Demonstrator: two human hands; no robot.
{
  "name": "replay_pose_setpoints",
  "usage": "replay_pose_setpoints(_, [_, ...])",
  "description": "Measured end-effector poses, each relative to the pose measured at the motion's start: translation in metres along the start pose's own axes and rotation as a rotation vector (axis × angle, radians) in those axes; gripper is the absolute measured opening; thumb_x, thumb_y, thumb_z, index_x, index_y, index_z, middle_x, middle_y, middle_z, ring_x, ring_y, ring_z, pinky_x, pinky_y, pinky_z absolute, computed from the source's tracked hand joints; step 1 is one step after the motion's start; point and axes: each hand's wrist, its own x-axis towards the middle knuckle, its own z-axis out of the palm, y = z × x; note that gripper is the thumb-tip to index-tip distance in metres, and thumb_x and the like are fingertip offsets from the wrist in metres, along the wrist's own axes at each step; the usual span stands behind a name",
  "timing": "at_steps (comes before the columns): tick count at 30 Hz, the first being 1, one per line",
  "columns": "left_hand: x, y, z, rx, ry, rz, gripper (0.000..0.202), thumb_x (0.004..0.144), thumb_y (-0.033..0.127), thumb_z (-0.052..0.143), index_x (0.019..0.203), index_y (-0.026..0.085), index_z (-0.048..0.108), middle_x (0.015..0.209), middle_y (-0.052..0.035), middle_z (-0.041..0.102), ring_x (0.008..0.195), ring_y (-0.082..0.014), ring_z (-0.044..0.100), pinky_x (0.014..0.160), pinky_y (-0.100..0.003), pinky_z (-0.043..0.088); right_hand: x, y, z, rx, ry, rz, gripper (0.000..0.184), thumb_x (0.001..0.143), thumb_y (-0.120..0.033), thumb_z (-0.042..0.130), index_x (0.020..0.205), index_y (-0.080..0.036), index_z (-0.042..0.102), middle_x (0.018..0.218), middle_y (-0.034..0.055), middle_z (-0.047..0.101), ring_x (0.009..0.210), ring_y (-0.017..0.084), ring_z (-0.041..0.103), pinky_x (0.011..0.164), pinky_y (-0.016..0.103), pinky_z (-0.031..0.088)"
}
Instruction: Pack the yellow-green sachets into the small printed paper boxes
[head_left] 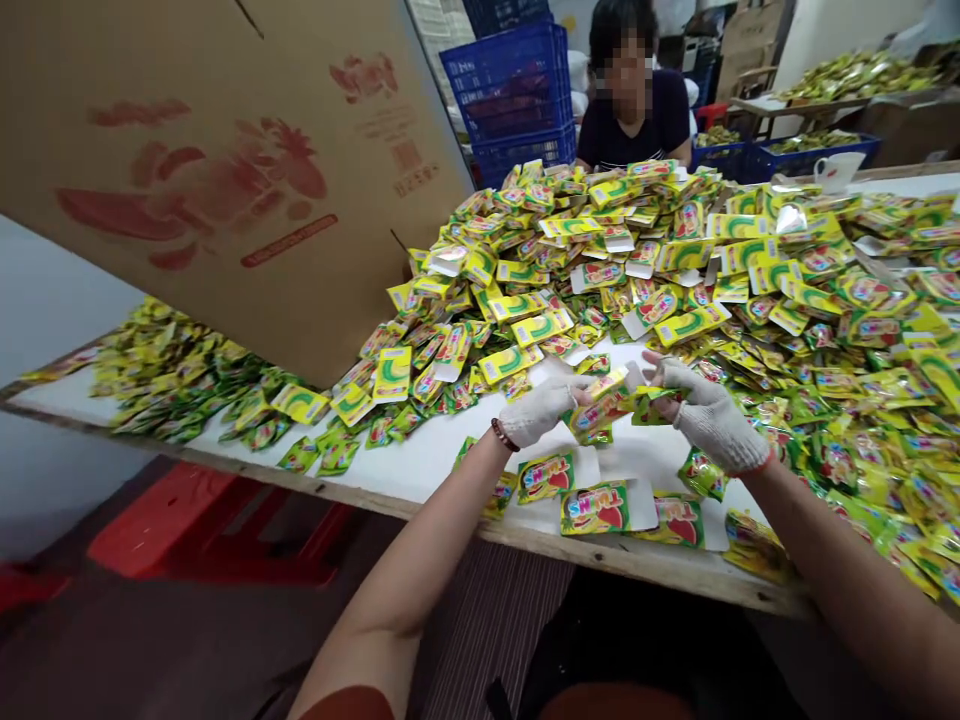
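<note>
In a white fingerless glove, my left hand [541, 412] grips a small yellow-green candy box [602, 404] with its white end flap raised on the right. My right hand [709, 412], gloved the same way, pinches a green candy packet [654, 405] close beside the box's flap end. Below my hands, near the table edge, lie several flat candy boxes with white flaps extended, among them one with a watermelon print [596, 508]. A loose green packet [703, 474] rests under my right wrist.
A big heap of boxes and packets [690, 260] covers the table's far side and right. A large cardboard carton [225, 150] stands at left. Blue crates [517, 90] are stacked behind. Across the table sits a person [634, 120]. A red stool [187, 520] is below left.
</note>
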Motion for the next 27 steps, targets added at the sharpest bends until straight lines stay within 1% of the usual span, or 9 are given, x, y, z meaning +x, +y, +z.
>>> replay_pose_setpoints(2, [0.004, 0.008, 0.016, 0.008, 0.010, -0.018, 0.032, 0.082, 0.038, 0.051, 0.094, 0.016, 0.071, 0.090, -0.0091, 0.071, 0.089, -0.0241, 0.065, 0.082, -0.037, 0.053, 0.000, 0.001, -0.003, 0.117, 0.012, 0.144, 0.031, 0.074, -0.045, 0.072, 0.088, -0.018, 0.065, 0.094, 0.0074, 0.068, 0.089, 0.023, 0.065, 0.076, 0.038, 0.057])
replay_pose_setpoints(5, [0.010, 0.012, 0.035, 0.380, 0.326, 0.106, 0.041, 0.086, 0.044, 0.055, 0.113, 0.015, 0.065, 0.110, -0.0134, 0.068, 0.105, -0.0276, 0.062, 0.094, -0.043, 0.049, 0.002, 0.009, 0.000, 0.260, 0.183, 0.313, 0.046, 0.068, -0.049, 0.076, 0.098, -0.018, 0.064, 0.081, 0.0040, 0.067, 0.068, 0.018, 0.063, 0.060, 0.034, 0.058])
replay_pose_setpoints(7, [0.012, 0.010, 0.045, 0.724, 0.458, 0.228, 0.064, 0.077, 0.049, 0.068, 0.128, 0.013, 0.056, 0.123, -0.0171, 0.062, 0.117, -0.0332, 0.055, 0.103, -0.048, 0.042, 0.004, 0.015, 0.004, 0.308, 0.281, 0.330, 0.051, 0.066, -0.049, 0.078, 0.103, -0.018, 0.063, 0.082, 0.0039, 0.067, 0.067, 0.017, 0.063, 0.058, 0.032, 0.059])
replay_pose_setpoints(9, [0.014, 0.005, 0.052, 0.989, 0.424, 0.239, 0.084, 0.067, 0.044, 0.078, 0.137, 0.011, 0.047, 0.123, -0.0191, 0.060, 0.118, -0.0367, 0.054, 0.102, -0.051, 0.041, 0.006, 0.019, 0.008, 0.343, 0.284, 0.314, 0.052, 0.067, -0.050, 0.078, 0.105, -0.018, 0.062, 0.083, 0.0038, 0.067, 0.066, 0.016, 0.063, 0.059, 0.031, 0.059])
replay_pose_setpoints(11, [0.016, -0.002, 0.055, 1.103, 0.361, 0.152, 0.076, 0.068, 0.034, 0.077, 0.135, 0.010, 0.048, 0.115, -0.0174, 0.063, 0.109, -0.0347, 0.059, 0.095, -0.047, 0.046, 0.006, 0.019, 0.009, 0.356, 0.261, 0.289, 0.053, 0.069, -0.052, 0.076, 0.109, -0.019, 0.062, 0.083, 0.0036, 0.068, 0.065, 0.015, 0.063, 0.059, 0.031, 0.059])
replay_pose_setpoints(16, [0.012, -0.009, 0.048, 1.109, 0.369, 0.046, 0.048, 0.074, 0.033, 0.070, 0.117, 0.015, 0.057, 0.107, -0.0122, 0.064, 0.100, -0.0298, 0.061, 0.086, -0.040, 0.048, 0.004, 0.008, -0.001, 0.061, 0.278, 0.302, 0.049, 0.071, -0.048, 0.070, 0.107, -0.017, 0.064, 0.071, 0.0022, 0.065, 0.055, 0.014, 0.058, 0.049, 0.026, 0.049])
replay_pose_setpoints(19, [0.008, -0.006, 0.049, 1.146, 0.334, 0.048, 0.051, 0.073, 0.038, 0.072, 0.115, 0.015, 0.057, 0.106, -0.0119, 0.065, 0.096, -0.0306, 0.061, 0.081, -0.041, 0.048, 0.003, 0.001, -0.007, -0.148, 0.125, 0.333, 0.038, 0.073, -0.044, 0.064, 0.099, -0.015, 0.067, 0.057, -0.0022, 0.056, 0.045, 0.012, 0.048, 0.043, 0.025, 0.038])
replay_pose_setpoints(22, [0.006, -0.004, 0.055, 1.183, 0.311, 0.093, 0.051, 0.072, 0.033, 0.073, 0.117, 0.016, 0.056, 0.109, -0.0123, 0.065, 0.099, -0.0312, 0.061, 0.082, -0.042, 0.047, 0.002, -0.005, -0.008, -0.328, -0.022, 0.273, 0.027, 0.077, -0.040, 0.056, 0.083, -0.016, 0.068, 0.059, -0.0009, 0.057, 0.053, 0.013, 0.048, 0.050, 0.026, 0.037])
replay_pose_setpoints(27, [0.008, -0.006, 0.064, 1.179, 0.289, 0.144, 0.049, 0.073, 0.034, 0.072, 0.115, 0.017, 0.056, 0.112, -0.0132, 0.065, 0.102, -0.0311, 0.060, 0.084, -0.042, 0.047, 0.002, -0.005, -0.001, -0.599, 0.068, 0.163, 0.022, 0.081, -0.037, 0.052, 0.077, -0.018, 0.062, 0.068, 0.0011, 0.058, 0.065, 0.016, 0.050, 0.060, 0.027, 0.036])
